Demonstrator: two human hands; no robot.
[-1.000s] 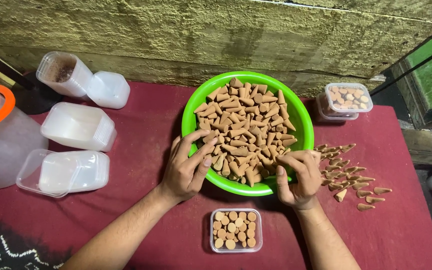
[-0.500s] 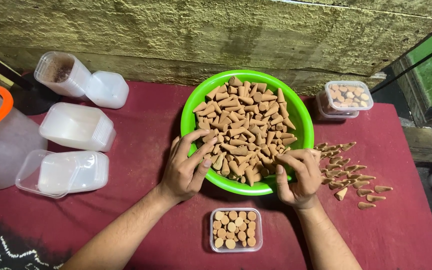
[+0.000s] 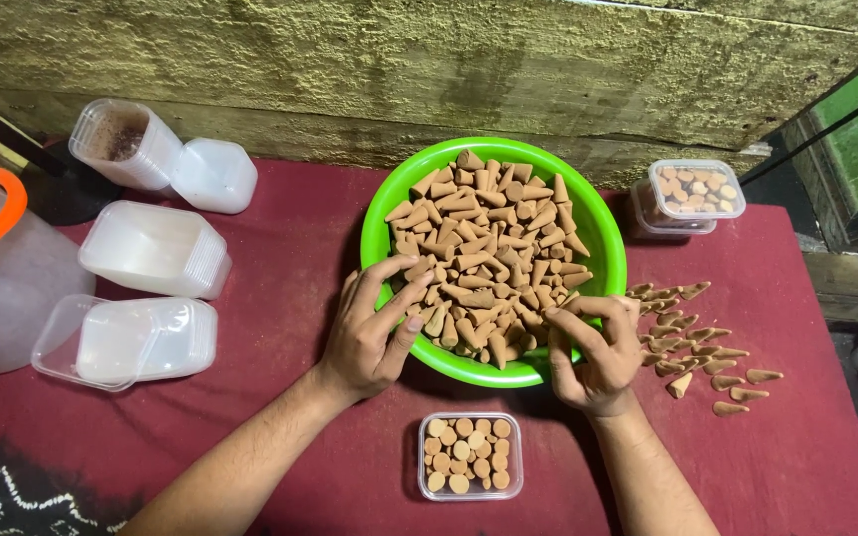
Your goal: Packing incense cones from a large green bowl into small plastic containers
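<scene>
Both hands' (image 3: 374,333) loose grip among cones (image 3: 484,253)

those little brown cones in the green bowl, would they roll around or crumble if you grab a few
The cones look stiff and matte, so they probably grip well between fingers. Their tapered shape means one pushed on the red cloth would likely curl in an arc rather than roll straight. They look like pressed powder, so the thin tips may chip if squeezed hard.

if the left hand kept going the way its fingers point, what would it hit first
Probably the tan cones heaped in the green bowl. The left hand lies over the bowl's near-left rim with its fingers aimed up and right into the pile, already touching or nearly touching the nearest cones.
</scene>
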